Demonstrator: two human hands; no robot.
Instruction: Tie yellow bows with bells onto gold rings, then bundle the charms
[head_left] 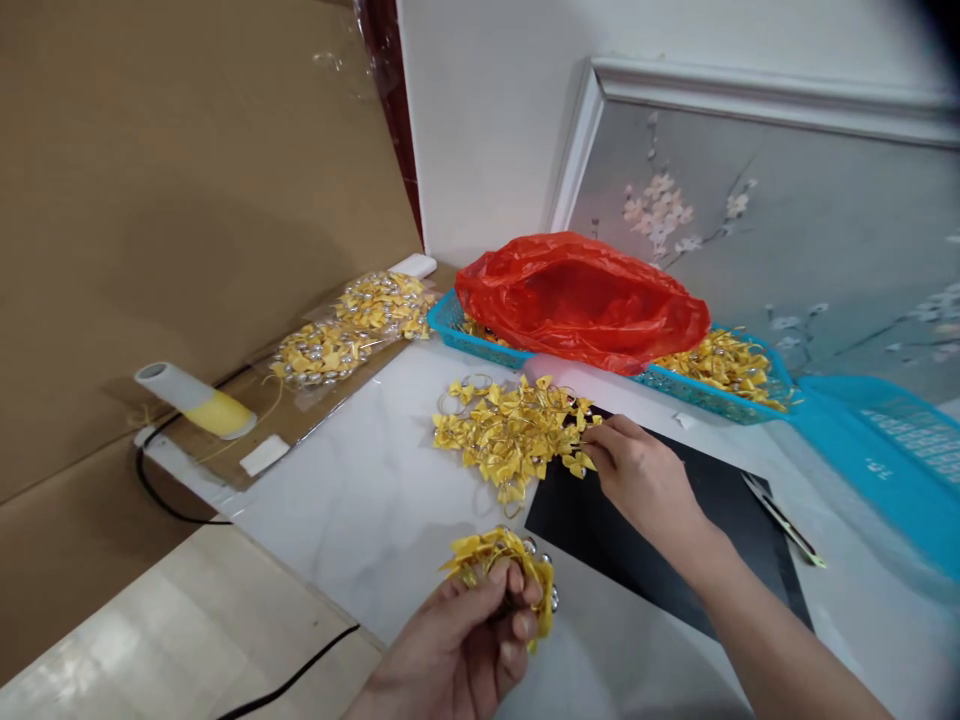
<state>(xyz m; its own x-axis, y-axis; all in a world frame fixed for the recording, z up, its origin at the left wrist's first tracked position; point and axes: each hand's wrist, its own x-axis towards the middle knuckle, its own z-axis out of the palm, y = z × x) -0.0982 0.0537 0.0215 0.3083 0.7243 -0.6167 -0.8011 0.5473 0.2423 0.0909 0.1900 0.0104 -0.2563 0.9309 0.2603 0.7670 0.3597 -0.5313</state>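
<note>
Left hand (469,640) low in the frame, palm turned up, fingers curled shut around a bunch of yellow ribbon bows (501,568); the bunch sits up out of the fist, its long axis running left to right across the fingertips, loose ends drooping down the right side past the knuckles; small silvery beads peek out at its right edge, though what they hang from is hard to make out.

Right hand (643,478) reaches in from the right, forearm slanting up and left; thumb and forefinger pinched together on a single bow at the near right edge of the loose pile of bows (510,432); the pile spreads away to the hand's left over the white marble tabletop (360,500), with a few wire rings showing at its far side; exactly how much the pinch has caught I cannot tell.

Under the right wrist lies a black sheet (600,540); to that arm's right, a pair of tweezers (784,520), tips pointing back toward the hand.

Beyond the right hand, a blue basket (480,340) holds more yellow bows; a red plastic bag (581,298) lies over its middle and hides most of the contents; far left of both hands, two clear packets of bows (352,330) on cardboard.
</note>
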